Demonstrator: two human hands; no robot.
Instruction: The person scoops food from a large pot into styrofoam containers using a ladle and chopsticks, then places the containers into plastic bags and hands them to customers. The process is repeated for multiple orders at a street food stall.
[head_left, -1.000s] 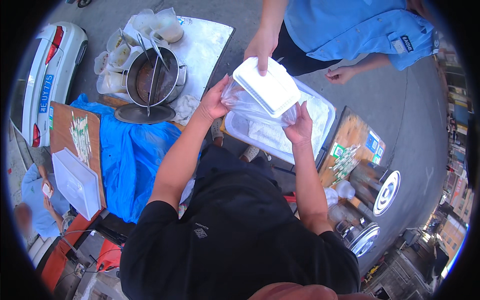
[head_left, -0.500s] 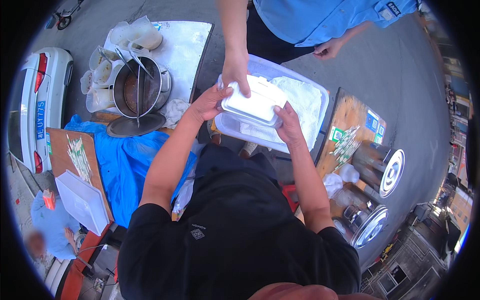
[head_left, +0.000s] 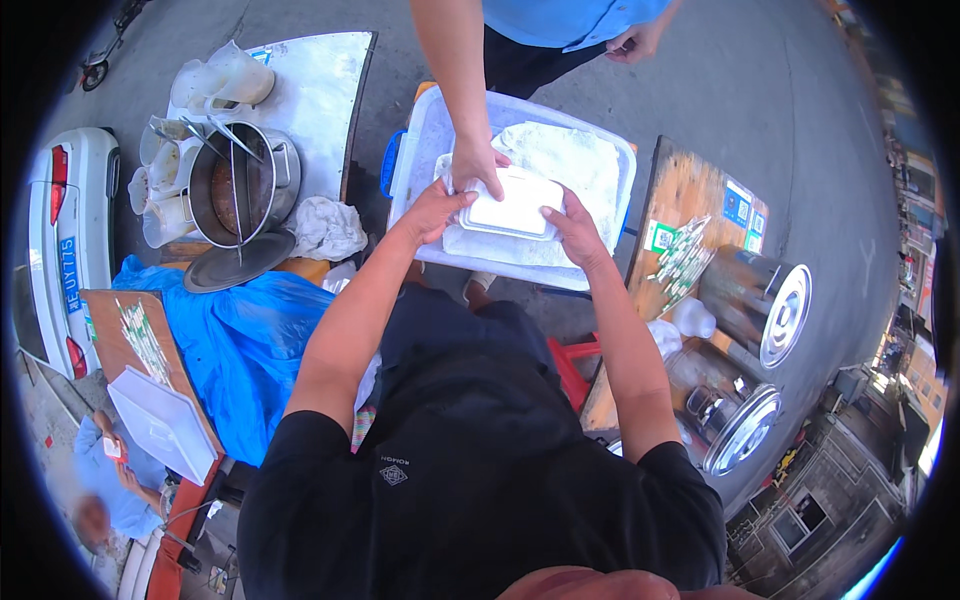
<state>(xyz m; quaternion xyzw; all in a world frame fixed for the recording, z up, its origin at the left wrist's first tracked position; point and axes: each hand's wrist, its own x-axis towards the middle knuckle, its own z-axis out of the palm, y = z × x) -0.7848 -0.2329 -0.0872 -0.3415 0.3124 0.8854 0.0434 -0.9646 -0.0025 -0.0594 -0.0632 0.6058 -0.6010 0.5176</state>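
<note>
White box point(head_left: 512, 212) is being pinched by left hand point(head_left: 432, 210) and right hand point(head_left: 582, 232), likely for balance (another person's hand point(head_left: 474, 162) atop).

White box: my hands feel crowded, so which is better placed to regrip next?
Right hand, probably: its side is freer; the other person's hand crowds the left hand on the box.

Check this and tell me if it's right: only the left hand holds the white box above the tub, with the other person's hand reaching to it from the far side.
Not quite: the right hand holds the box too, its thumb on the right end, as the head view shows. The rest of your statement stands.
</note>
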